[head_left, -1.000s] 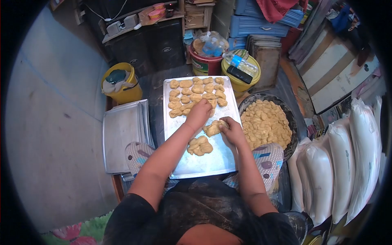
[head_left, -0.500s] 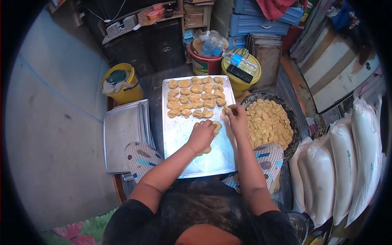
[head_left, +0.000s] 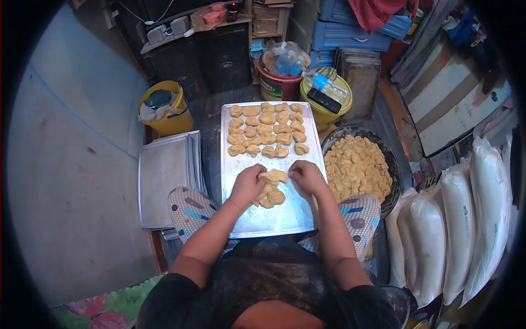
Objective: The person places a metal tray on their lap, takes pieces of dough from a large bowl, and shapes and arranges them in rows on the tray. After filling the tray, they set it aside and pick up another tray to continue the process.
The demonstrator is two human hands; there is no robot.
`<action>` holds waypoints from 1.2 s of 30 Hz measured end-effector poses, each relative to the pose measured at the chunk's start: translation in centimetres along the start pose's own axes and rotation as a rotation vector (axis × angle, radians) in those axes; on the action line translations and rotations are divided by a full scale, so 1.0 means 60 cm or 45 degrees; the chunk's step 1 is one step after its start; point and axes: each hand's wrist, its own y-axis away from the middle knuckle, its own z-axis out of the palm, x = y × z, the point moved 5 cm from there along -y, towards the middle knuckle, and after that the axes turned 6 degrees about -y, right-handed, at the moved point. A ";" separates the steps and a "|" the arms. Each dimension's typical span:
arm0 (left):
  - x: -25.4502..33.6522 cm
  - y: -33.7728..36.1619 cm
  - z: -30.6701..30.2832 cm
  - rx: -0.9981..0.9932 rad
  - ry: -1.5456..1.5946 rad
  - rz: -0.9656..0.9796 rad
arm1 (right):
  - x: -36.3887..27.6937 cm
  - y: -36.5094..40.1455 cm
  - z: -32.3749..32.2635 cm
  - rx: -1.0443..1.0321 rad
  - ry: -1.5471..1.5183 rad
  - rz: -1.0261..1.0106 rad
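A metal tray [head_left: 298,219] lies between the knees, with rows of shaped dough pieces [head_left: 264,129] on its far half. On the near half sits a soft pile of dough [head_left: 269,196]. My left hand [head_left: 248,183] is closed on the left side of this dough, near its top. Just right of the dough's upper end, my right hand [head_left: 307,176] has its thumb and fingers pinched together; whatever they hold is too small to make out. To the right stands a round dark basin [head_left: 395,164] full of dough pieces [head_left: 359,167].
Stacked metal trays [head_left: 164,183] lie at the left, below a yellow bucket [head_left: 176,122]. Beyond the tray stand a red bucket [head_left: 279,85] and a yellow-lidded bucket [head_left: 342,93] with a bottle and a phone on top. Full white sacks [head_left: 427,236] line the right side.
One more dough piece sits at the right end of the nearest row. My right hand has left that spot and come down beside the pile. My left hand has shifted left.
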 end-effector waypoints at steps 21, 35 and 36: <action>0.433 0.239 -0.276 0.625 0.701 1.593 | -0.073 -0.069 0.064 0.582 0.674 -0.368; 0.253 0.091 -0.288 0.423 -0.077 0.824 | -0.132 -0.116 0.110 0.382 0.810 -0.509; 0.196 0.051 -0.282 0.327 -0.014 0.465 | -0.130 -0.113 0.105 0.393 0.809 -0.510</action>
